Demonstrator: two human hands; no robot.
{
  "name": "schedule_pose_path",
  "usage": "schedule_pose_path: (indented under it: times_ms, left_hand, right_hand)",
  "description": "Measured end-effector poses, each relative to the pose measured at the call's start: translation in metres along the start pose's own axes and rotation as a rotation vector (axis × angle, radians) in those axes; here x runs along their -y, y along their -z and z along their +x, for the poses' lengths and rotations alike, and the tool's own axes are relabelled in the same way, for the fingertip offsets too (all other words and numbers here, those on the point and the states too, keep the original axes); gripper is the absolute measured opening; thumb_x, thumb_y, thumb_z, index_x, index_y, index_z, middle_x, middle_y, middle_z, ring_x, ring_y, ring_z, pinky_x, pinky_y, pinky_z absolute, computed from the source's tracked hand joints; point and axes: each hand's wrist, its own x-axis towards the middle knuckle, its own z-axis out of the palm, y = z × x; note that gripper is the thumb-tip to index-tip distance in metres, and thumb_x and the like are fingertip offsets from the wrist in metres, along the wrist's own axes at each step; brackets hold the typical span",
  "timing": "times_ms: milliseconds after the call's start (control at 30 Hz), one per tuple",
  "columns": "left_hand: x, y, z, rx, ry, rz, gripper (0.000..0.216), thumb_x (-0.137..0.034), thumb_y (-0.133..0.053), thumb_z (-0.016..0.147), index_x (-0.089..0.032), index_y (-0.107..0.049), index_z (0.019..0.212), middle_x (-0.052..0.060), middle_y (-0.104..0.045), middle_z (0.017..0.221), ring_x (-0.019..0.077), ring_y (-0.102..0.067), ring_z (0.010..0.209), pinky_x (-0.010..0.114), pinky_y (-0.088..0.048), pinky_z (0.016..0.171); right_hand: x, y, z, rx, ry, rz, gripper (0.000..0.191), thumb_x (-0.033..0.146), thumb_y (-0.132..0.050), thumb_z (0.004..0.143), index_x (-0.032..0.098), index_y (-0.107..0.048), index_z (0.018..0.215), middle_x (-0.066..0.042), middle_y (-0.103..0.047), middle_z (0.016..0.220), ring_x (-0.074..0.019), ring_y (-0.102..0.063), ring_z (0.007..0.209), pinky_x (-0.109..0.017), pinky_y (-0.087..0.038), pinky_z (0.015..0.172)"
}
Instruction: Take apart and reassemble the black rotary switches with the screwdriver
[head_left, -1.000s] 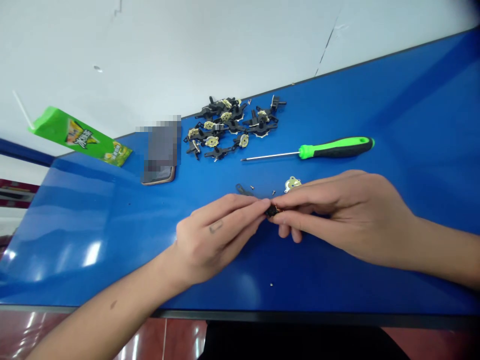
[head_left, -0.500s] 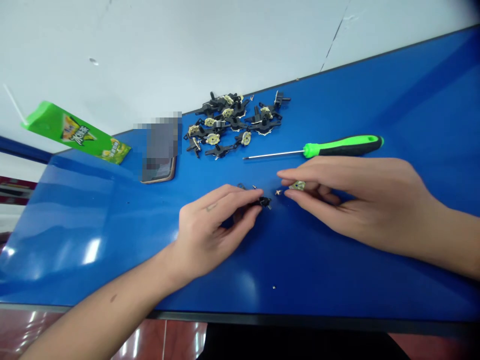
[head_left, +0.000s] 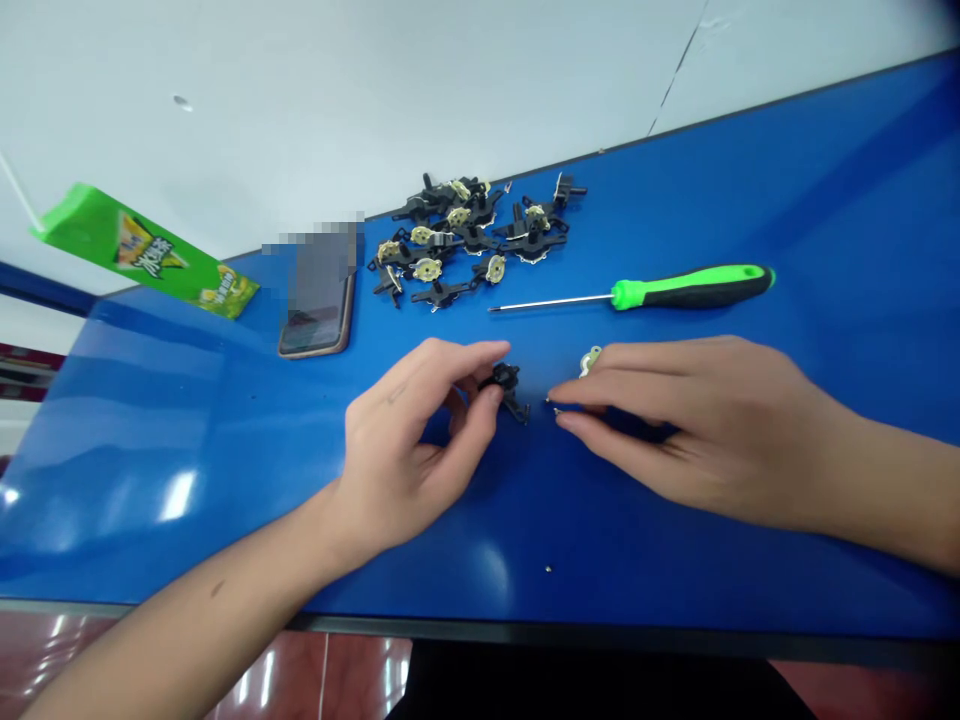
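Note:
My left hand point(head_left: 416, 440) pinches a small black plastic part point(head_left: 507, 385) between thumb and fingertips, just above the blue table point(head_left: 187, 440). My right hand point(head_left: 697, 425) lies low over the table to the right, its index finger and thumb pinched around a tiny screw point(head_left: 551, 403) a short way from the black part. A small brass-coloured plate point(head_left: 589, 360) peeks out behind my right fingers. A screwdriver point(head_left: 645, 291) with a green and black handle lies beyond both hands.
A pile of black and brass parts point(head_left: 469, 240) sits at the table's far edge. A phone point(head_left: 319, 305) lies left of it, and a green drink carton point(head_left: 142, 255) further left. One loose screw point(head_left: 548, 569) rests near the front edge.
My hands, joined on the black part a second ago, have separated. The left hand kept the part and turned it upward; the right hand moved to the table and pinched a tiny screw.

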Motion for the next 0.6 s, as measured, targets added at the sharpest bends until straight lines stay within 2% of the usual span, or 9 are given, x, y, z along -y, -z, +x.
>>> schedule_pose_path:
  times_ms: [100,267,433,500,600]
  left_hand:
    - [0.002,0.000,-0.002,-0.003,0.013,-0.044,0.026,-0.009,-0.067,0.105,-0.018,-0.077,0.127,0.002,-0.077,0.097,0.0110,-0.073,0.078,0.021,-0.062,0.069]
    - [0.000,0.004,-0.002,0.078,0.064,-0.149,0.023,-0.013,-0.063,0.108,-0.021,-0.077,0.124,0.006,-0.078,0.096,0.0161,-0.075,0.080,0.028,-0.064,0.068]
    - [-0.004,0.006,-0.002,0.144,0.048,-0.172,0.024,-0.012,-0.066,0.105,-0.022,-0.078,0.123,0.006,-0.080,0.097,0.0166,-0.073,0.078,0.029,-0.066,0.067]
    - [-0.005,0.004,-0.003,0.111,0.145,-0.266,0.021,-0.012,-0.069,0.103,-0.021,-0.079,0.120,0.006,-0.081,0.095,0.0149,-0.074,0.074,0.026,-0.065,0.063]
    - [-0.009,0.000,-0.004,0.085,0.449,-0.557,0.017,-0.013,-0.072,0.102,-0.019,-0.079,0.116,0.004,-0.083,0.088,0.0123,-0.073,0.062,0.020,-0.059,0.048]
  right_hand:
    - [0.006,-0.007,0.001,-0.004,0.040,-0.072,0.029,0.027,-0.055,0.117,0.018,-0.081,0.110,-0.004,-0.078,0.093,-0.0186,-0.071,0.074,-0.035,-0.042,0.060]
    - [0.014,-0.014,0.005,0.010,0.035,-0.201,0.035,0.034,-0.054,0.118,0.017,-0.082,0.108,-0.004,-0.074,0.086,-0.0189,-0.069,0.071,-0.034,-0.043,0.061]
    - [0.012,-0.014,0.007,0.052,0.089,-0.149,0.032,0.024,-0.052,0.117,0.018,-0.079,0.101,-0.004,-0.074,0.087,-0.0189,-0.069,0.073,-0.034,-0.043,0.066]
    - [0.010,-0.012,0.007,0.067,0.055,-0.047,0.029,0.023,-0.052,0.115,0.018,-0.073,0.095,-0.002,-0.071,0.083,-0.0179,-0.068,0.070,-0.032,-0.043,0.066]
    - [0.009,-0.005,0.006,0.045,-0.038,0.092,0.023,0.022,-0.056,0.113,0.022,-0.070,0.094,0.003,-0.069,0.075,-0.0139,-0.061,0.059,-0.030,-0.040,0.059]
